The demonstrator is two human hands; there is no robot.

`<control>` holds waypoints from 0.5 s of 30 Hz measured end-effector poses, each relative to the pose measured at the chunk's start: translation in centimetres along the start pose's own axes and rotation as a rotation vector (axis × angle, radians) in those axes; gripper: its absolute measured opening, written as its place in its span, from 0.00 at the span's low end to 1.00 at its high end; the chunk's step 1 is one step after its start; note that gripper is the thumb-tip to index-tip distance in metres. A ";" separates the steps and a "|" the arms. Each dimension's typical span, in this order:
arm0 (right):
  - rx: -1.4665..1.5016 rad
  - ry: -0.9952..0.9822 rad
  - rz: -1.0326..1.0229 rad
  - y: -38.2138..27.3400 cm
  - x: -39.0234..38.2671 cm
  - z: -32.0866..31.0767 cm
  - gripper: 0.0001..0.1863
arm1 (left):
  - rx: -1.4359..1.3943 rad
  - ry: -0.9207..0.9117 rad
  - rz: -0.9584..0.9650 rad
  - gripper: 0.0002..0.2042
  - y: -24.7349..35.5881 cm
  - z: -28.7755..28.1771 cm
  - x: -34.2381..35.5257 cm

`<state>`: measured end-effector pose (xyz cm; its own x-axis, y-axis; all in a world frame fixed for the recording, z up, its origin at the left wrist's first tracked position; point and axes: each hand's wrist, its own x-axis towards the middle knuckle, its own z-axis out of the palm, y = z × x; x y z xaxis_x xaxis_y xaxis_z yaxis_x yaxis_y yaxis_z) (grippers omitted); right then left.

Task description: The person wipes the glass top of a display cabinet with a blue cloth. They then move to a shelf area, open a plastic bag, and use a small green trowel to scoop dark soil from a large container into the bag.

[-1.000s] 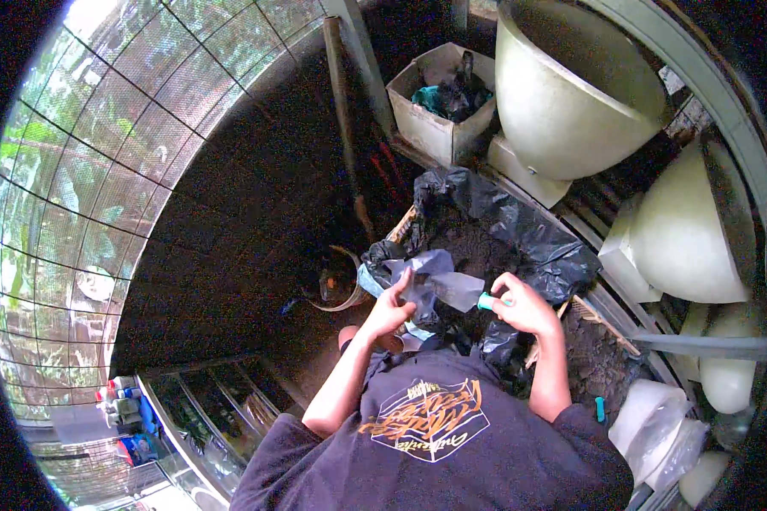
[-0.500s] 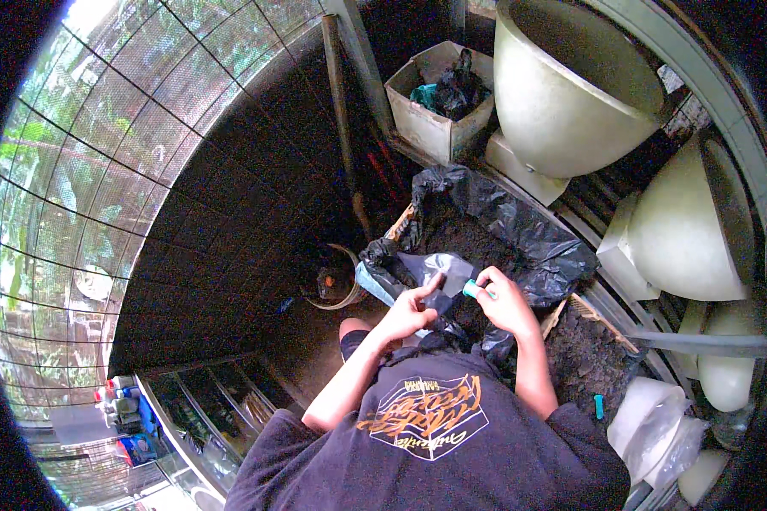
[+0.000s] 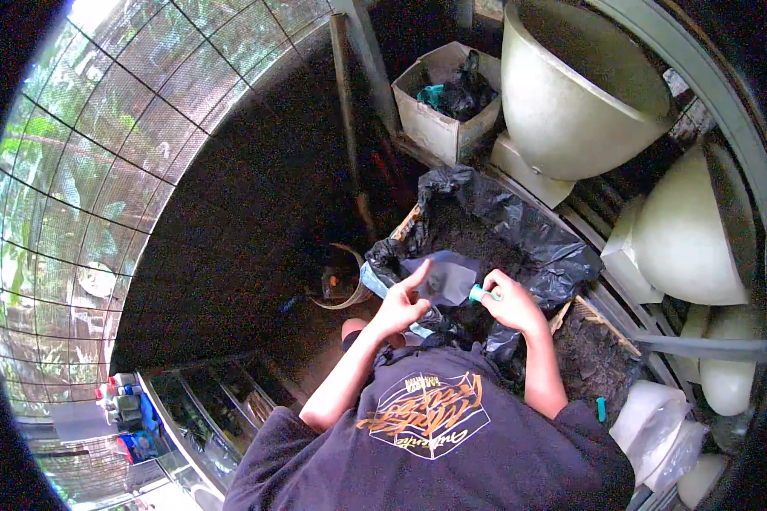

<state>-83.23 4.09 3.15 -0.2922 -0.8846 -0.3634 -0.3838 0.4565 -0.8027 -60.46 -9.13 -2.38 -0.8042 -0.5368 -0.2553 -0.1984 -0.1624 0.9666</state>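
Note:
My left hand [image 3: 394, 311] is over the near edge of the black-lined bin, its index finger stretched out and its thumb apart. The other fingers are curled and partly hidden. A clear plastic bag [image 3: 453, 278] spreads between my hands above the dark soil [image 3: 477, 240], its left side behind my left index finger. My right hand [image 3: 513, 305] pinches a small teal tube-like piece [image 3: 483, 294] at the bag's right edge. Black plastic lining [image 3: 547, 234] folds around the soil. A similar teal piece [image 3: 601, 409] lies on the soil to the right.
A worn box [image 3: 439, 128] with black plastic inside stands at the back. Large pale bowl-shaped planters [image 3: 571, 102] line the right. Clear plastic wrapping [image 3: 656, 430] lies at the lower right. A round-rimmed container [image 3: 349, 296] sits left of the bin. Wire mesh [image 3: 85, 221] bounds the left.
My left index finger has shifted slightly left and up, away from the bag's middle. The bag looks flatter and more spread. My right hand has moved slightly right, still pinching the teal piece.

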 end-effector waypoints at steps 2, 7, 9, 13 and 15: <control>0.058 0.005 -0.009 0.1 0.5 0.8 0.12 | 0.083 -0.082 0.167 0.40 -0.2 0.6 0.2; 0.212 0.035 -0.040 1.8 1.2 2.4 0.10 | -0.057 -0.092 -0.116 0.38 -0.6 0.3 0.1; 0.256 0.028 -0.045 2.8 1.3 2.9 0.10 | -0.069 -0.041 -0.200 0.38 -1.3 -0.3 0.4; 0.284 -0.028 0.019 2.0 0.9 2.0 0.08 | 0.013 0.092 -0.146 0.39 -2.7 -1.7 0.9; 0.269 -0.033 0.017 1.7 0.8 1.3 0.08 | -0.055 0.134 -0.085 0.39 -2.8 -1.9 0.8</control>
<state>-82.98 3.98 0.89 -0.2656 -0.8820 -0.3893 -0.1317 0.4332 -0.8916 -59.53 -10.67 -5.30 -0.7031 -0.6244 -0.3401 -0.2285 -0.2546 0.9397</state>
